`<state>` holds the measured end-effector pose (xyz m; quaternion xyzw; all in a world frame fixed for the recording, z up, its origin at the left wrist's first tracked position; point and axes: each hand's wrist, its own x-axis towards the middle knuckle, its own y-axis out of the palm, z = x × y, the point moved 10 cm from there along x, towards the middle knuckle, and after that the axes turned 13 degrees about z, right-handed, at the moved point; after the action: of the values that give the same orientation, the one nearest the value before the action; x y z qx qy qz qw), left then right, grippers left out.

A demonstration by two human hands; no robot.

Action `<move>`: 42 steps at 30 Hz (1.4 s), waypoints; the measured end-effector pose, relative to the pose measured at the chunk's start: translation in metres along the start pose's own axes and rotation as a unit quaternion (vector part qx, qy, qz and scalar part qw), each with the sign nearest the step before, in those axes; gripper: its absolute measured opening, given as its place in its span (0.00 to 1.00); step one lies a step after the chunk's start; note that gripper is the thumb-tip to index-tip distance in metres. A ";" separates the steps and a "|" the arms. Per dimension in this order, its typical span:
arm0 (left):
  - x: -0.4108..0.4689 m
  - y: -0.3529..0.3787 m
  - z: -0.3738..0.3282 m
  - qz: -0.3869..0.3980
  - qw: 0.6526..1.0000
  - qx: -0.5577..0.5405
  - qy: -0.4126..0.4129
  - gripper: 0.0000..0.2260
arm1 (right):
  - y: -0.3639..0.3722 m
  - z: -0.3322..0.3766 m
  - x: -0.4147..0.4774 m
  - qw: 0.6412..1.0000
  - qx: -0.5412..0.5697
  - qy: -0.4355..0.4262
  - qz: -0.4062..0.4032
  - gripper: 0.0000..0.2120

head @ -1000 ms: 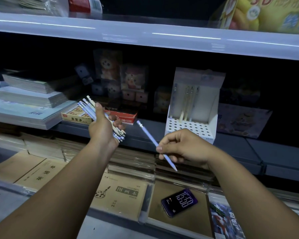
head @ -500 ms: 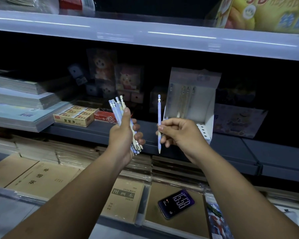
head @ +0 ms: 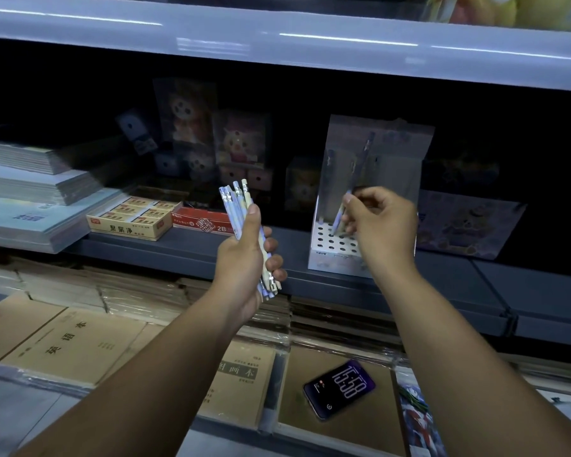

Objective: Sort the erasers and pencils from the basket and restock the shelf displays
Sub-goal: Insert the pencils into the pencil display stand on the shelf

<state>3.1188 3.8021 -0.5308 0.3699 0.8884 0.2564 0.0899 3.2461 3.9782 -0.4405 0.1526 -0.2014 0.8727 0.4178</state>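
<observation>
Pencils [head: 237, 209] in left hand [head: 244, 268], dim grey shelf [head: 178, 255], phone [head: 340, 389]

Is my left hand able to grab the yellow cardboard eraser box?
Probably not: the way to the yellow cardboard eraser box is open, but the left hand grips a pale pencil bundle.

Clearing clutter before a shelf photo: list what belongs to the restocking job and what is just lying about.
Job: pencil bundle gripped in left hand; single pencil pinched by right hand at the holed display box; eraser box on the shelf.
Lying about: phone, exercise books, paper stacks.
</observation>
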 end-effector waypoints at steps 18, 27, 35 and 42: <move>0.006 0.000 0.007 0.007 1.000 0.001 -0.017 0.19 | 0.017 0.019 0.007 0.980 -0.177 -0.067 -0.061 0.09; 0.004 0.003 0.006 0.014 1.000 0.003 -0.019 0.19 | 0.020 0.026 0.009 0.992 -0.120 -0.032 0.006 0.07; 0.002 0.005 0.008 0.020 0.999 0.001 -0.026 0.19 | 0.015 0.040 0.017 0.993 -0.114 -0.030 0.029 0.10; 0.002 0.006 0.010 0.022 0.999 0.002 -0.028 0.19 | 0.002 0.046 0.027 0.995 -0.087 -0.043 0.013 0.06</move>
<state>3.1242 3.8112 -0.5360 0.3970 0.8774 0.2465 0.1085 3.2331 3.9729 -0.3888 0.1501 -0.2964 0.8496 0.4096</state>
